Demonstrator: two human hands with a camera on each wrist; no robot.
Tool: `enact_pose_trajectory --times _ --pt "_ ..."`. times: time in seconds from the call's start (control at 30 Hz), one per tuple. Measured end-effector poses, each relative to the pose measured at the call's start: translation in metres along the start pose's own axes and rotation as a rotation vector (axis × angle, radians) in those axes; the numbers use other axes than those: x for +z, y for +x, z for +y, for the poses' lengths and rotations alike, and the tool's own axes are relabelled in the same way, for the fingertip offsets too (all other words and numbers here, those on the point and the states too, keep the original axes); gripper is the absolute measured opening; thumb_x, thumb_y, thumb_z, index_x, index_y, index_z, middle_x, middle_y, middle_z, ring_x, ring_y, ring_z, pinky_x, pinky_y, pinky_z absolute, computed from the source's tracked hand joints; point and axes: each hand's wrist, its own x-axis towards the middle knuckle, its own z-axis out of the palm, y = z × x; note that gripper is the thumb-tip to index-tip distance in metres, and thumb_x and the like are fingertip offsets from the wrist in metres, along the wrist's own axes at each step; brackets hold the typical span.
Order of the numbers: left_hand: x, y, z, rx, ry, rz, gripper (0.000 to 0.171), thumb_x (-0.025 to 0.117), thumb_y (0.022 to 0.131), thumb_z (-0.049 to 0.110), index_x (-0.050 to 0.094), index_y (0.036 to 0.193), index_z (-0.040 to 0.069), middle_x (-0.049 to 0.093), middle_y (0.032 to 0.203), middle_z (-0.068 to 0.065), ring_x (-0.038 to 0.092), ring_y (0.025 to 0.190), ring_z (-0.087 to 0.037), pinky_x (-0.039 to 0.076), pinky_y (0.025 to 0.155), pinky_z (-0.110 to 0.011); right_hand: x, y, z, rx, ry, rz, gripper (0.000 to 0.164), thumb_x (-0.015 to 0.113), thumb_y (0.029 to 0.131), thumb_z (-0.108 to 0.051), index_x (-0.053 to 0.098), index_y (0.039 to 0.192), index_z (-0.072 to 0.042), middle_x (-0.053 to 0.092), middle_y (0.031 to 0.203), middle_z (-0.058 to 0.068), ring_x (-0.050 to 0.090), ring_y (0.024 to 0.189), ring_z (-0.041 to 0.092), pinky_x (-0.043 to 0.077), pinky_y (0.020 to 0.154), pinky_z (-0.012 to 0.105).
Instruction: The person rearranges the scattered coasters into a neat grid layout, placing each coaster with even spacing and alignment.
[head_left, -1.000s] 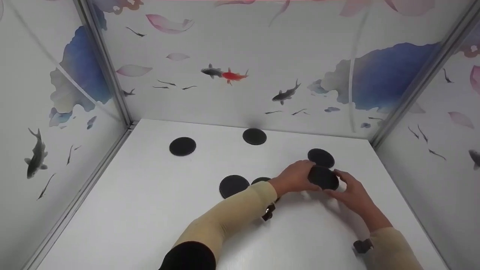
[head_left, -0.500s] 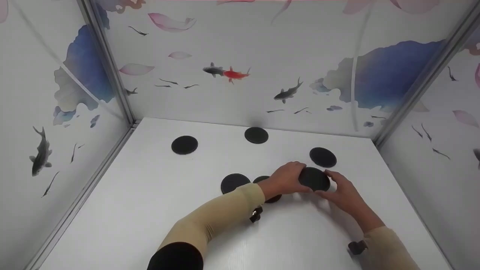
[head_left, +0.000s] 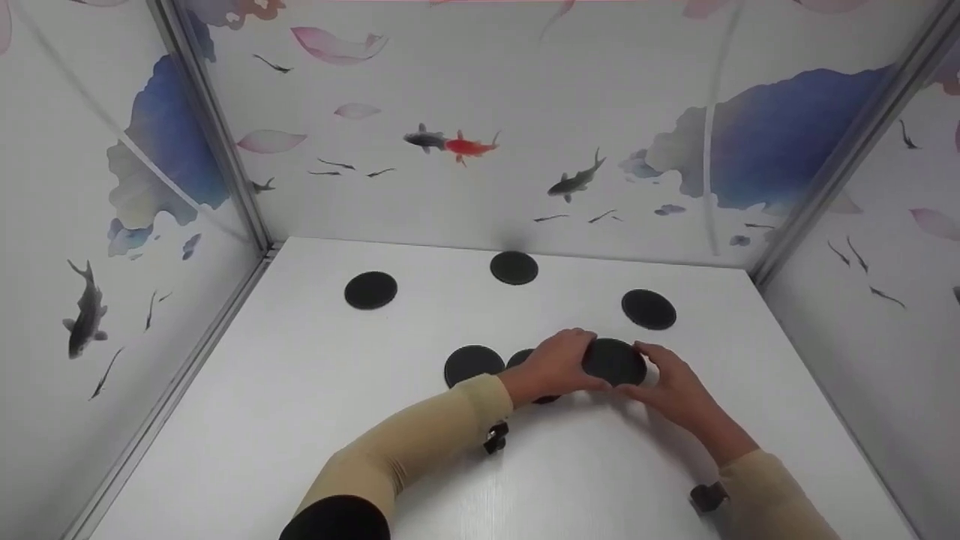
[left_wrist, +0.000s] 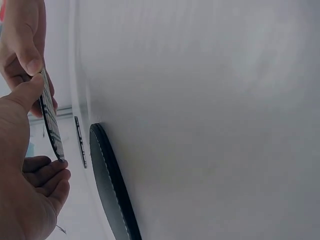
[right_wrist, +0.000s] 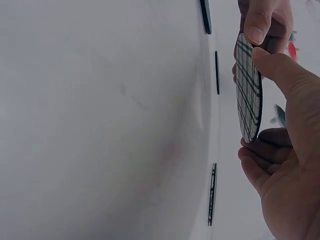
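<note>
Both hands hold one round black coaster (head_left: pixel 615 362) between them, raised off the white table. Its underside (right_wrist: pixel 247 90) shows a plaid pattern in the right wrist view. My left hand (head_left: pixel 553 364) grips its left edge, thumb on the near side. On the opposite edge my right hand (head_left: pixel 671 382) grips with thumb and fingers. Under the left hand lies another black coaster (head_left: pixel 519 358), partly hidden by it. Just left of that is a further coaster (head_left: pixel 474 366). In the left wrist view a dark stitched-edge coaster (left_wrist: pixel 107 185) lies close to the left hand.
Toward the back of the table (head_left: pixel 247 420) lie three more black coasters: one at left (head_left: pixel 370 290), one at centre (head_left: pixel 514 268) and one at right (head_left: pixel 649 309). Printed wall panels (head_left: pixel 525 90) with fish and petals enclose the back and sides.
Both hands have carried the coaster leftward and slightly nearer, away from the back-right coaster. That coaster was partly covered earlier and now shows whole. Both hands keep their grip.
</note>
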Motion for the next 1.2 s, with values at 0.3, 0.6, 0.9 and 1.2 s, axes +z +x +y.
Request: enact_pose_trajectory --times 0.3,0.6,0.9,1.2 --pt "-0.005 -0.012 -0.004 0.001 -0.002 0.004 0.08 0.09 0.089 0.055 0.064 0.147 0.007 0.07 0.133 -0.003 0.064 0.121 -0.014 0.053 0.103 -0.026 0.008 0.0 -0.008 -0.03 -0.014 0.007 0.085 0.093 0.093 -0.028 0.051 0.158 0.009 0.055 0.158 0.03 0.048 0.149 0.051 0.04 0.121 0.069" --pt "-0.005 -0.02 -0.007 -0.041 -0.003 -0.005 0.082 0.091 0.088 0.058 0.063 0.15 0.011 0.069 0.137 0.0 0.063 0.127 -0.012 0.052 0.106 -0.026 0.016 0.001 -0.01 -0.049 -0.017 -0.002 0.084 0.093 0.093 -0.023 0.051 0.158 0.009 0.055 0.158 0.03 0.048 0.149 0.051 0.041 0.121 0.068" --pt "-0.007 -0.023 -0.008 -0.047 0.0 -0.012 0.082 0.091 0.088 0.059 0.063 0.148 0.01 0.069 0.137 -0.001 0.063 0.126 -0.012 0.052 0.106 -0.027 0.017 0.002 -0.013 -0.04 -0.013 -0.015 0.086 0.093 0.093 -0.027 0.05 0.158 0.009 0.055 0.158 0.029 0.048 0.15 0.05 0.04 0.121 0.068" --pt "-0.005 -0.022 -0.01 -0.032 0.011 -0.036 0.085 0.091 0.086 0.061 0.063 0.148 0.009 0.07 0.135 -0.002 0.063 0.124 -0.013 0.053 0.105 -0.027 0.019 0.003 -0.01 -0.05 -0.018 -0.021 0.086 0.095 0.091 -0.026 0.052 0.157 0.009 0.057 0.157 0.029 0.05 0.149 0.051 0.041 0.121 0.068"
